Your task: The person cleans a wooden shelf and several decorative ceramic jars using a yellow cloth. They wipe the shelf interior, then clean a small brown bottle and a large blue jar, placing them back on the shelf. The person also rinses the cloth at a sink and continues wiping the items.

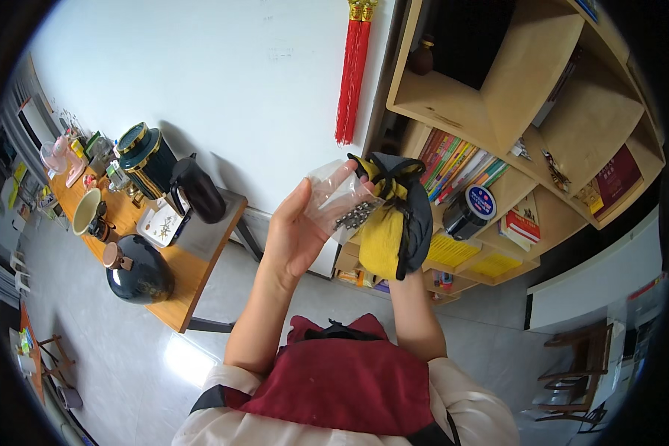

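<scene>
My left hand point(299, 232) holds up a small clear plastic bag point(325, 195), its fingers reaching behind and along the film. Several small dark, shiny pieces point(355, 216), perhaps screws or beads, lie in the bag's lower right corner. Just right of it is a yellow and dark grey cloth pouch point(381, 241) with black edging, its top gathered and wrinkled. My right forearm point(416, 316) rises below the pouch and holds it up from behind; the cloth hides the fingers. The plastic bag overlaps the pouch's left side.
Left, a wooden table point(193, 286) bears a dark round jar point(140, 269), a black jug point(198, 189), a green and gold canister point(145, 156) and a white tray point(162, 225). A wooden shelf point(453, 104) with books and a black tub point(468, 212) stands right. Red tassels point(353, 82) hang ahead.
</scene>
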A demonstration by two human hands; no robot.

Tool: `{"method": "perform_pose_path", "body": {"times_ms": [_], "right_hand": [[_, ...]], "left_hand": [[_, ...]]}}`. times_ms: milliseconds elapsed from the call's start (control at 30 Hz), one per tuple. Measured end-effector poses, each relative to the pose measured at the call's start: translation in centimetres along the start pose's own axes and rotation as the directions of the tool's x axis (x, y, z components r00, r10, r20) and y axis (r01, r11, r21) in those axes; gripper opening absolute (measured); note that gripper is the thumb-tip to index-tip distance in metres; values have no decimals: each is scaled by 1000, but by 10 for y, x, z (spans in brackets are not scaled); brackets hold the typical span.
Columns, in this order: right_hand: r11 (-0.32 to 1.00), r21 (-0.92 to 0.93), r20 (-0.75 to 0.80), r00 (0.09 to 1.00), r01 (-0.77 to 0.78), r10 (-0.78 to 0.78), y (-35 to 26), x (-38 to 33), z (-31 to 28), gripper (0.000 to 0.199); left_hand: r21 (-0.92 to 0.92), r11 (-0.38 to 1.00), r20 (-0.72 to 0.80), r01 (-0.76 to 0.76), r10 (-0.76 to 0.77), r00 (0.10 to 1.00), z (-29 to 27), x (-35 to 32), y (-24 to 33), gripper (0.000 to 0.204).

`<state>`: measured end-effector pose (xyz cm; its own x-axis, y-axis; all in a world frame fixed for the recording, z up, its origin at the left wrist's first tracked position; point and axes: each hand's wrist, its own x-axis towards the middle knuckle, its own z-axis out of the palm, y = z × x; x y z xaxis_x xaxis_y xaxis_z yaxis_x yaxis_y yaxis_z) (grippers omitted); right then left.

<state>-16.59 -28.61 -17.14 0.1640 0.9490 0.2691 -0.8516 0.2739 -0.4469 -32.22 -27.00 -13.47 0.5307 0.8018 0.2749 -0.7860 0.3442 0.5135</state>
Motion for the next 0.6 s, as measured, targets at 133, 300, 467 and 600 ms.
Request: {"method": "perform_pose_path", "body": {"times_ms": [133, 300, 467, 600], "right_hand": [[999, 35, 25, 1000, 5, -6, 0, -3, 7, 34], [993, -65, 90, 992, 96, -90, 8, -16, -5, 35], [996, 13, -85, 993, -86, 86, 7, -8, 11, 47], [935, -354, -107, 993, 1, -42, -4, -11, -1, 75]], "left_hand": [[-39, 999, 3, -12, 12, 1000, 3, 8, -4, 55], [48, 996, -7, -70, 70, 998, 5, 24, -14, 57], [186, 969, -99, -162, 183, 978, 3, 36, -39, 54], [312, 932, -147, -185, 240, 959, 8, 31, -61, 26]]}}
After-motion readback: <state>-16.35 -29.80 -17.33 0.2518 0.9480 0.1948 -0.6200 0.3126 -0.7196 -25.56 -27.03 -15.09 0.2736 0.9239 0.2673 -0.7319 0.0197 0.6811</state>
